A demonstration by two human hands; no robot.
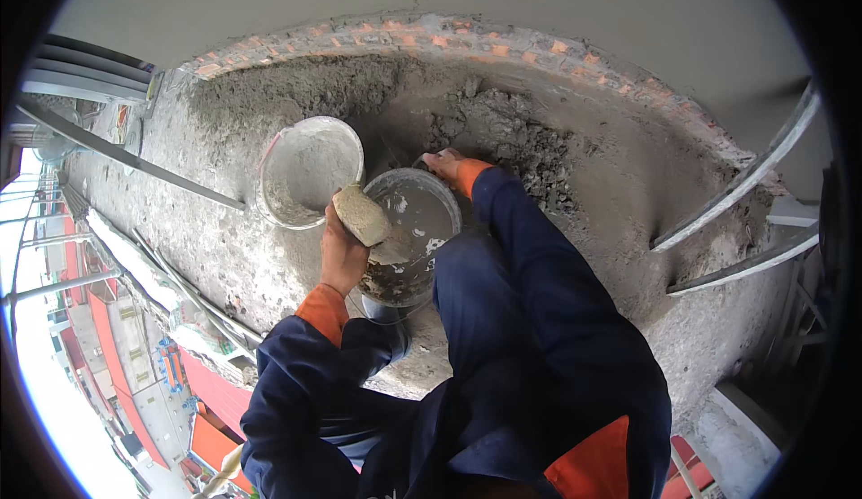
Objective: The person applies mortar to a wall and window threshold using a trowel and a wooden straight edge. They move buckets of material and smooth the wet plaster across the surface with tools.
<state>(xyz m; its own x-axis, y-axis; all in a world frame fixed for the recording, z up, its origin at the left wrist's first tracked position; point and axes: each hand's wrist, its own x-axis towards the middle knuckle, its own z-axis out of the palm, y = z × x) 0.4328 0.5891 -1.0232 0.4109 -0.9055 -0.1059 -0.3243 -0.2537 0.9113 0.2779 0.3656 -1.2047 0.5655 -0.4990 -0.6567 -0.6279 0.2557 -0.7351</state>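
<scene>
**Inspector A:** What is recorded for the largest surface?

**Inspector B:** A rough concrete slab [224,229] is seen across the middle of the frame, coated in grey mortar. It is bounded at the top by a curved course of red brick [431,36], with a plain grey wall above. Metal bars [736,220] are noted at the right edge, and one long bar [126,153] lies across the slab at upper left. Rooftops far below are visible at lower left.

**Inspector A:** And the loose material?

**Inspector B:** A mound of damp mortar [512,135] is heaped at upper centre, just right of the buckets.

**Inspector A:** The containers?

**Inspector B:** Two are logged. A grey bucket [426,220], smeared inside with wet mix, sits at centre frame, tipped toward the person. A white bucket [305,171] stands touching it at upper left, with a little mortar at its bottom.

**Inspector A:** The hands?

**Inspector B:** The left hand [341,252] is closed around a mortar-caked block [362,214], possibly a sponge or float, which is held over the near-left rim of the grey bucket. The right hand [446,165] is clamped on that bucket's far rim at upper centre. Both arms are sleeved in dark blue with orange cuffs.
</scene>
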